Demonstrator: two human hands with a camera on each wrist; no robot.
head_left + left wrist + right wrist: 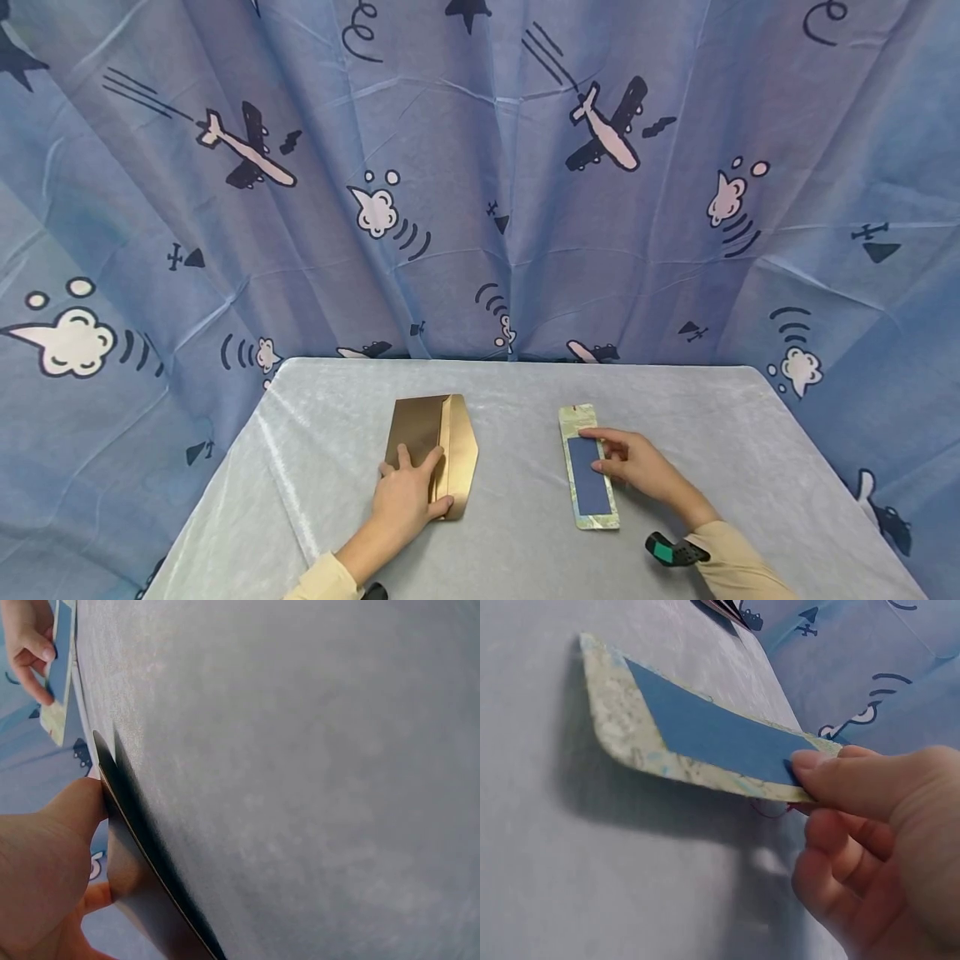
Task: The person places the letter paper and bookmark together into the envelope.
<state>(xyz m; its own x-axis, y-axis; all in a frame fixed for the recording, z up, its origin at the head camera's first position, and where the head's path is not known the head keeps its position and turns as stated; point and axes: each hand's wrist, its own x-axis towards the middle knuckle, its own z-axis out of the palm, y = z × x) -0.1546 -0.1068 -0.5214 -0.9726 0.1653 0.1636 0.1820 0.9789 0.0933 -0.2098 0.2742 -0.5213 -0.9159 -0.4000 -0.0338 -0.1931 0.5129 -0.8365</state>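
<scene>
A metallic brown envelope (417,421) lies on the table's left half, its gold pointed flap (461,450) folded out to the right. My left hand (405,498) rests on it with spread fingers, the thumb at the flap's lower edge. In the left wrist view that thumb (79,806) touches the envelope's edge. My right hand (637,467) pinches a long bookmark (590,492), pale green patterned border around a dark blue panel. Its thumb presses on the blue panel in the right wrist view, and the bookmark (720,735) is tilted above its shadow.
A pale grey cloth covers the table (517,483). Behind its far edge hangs a blue curtain (465,167) printed with planes and clouds. A black and green band (675,551) sits at the right wrist.
</scene>
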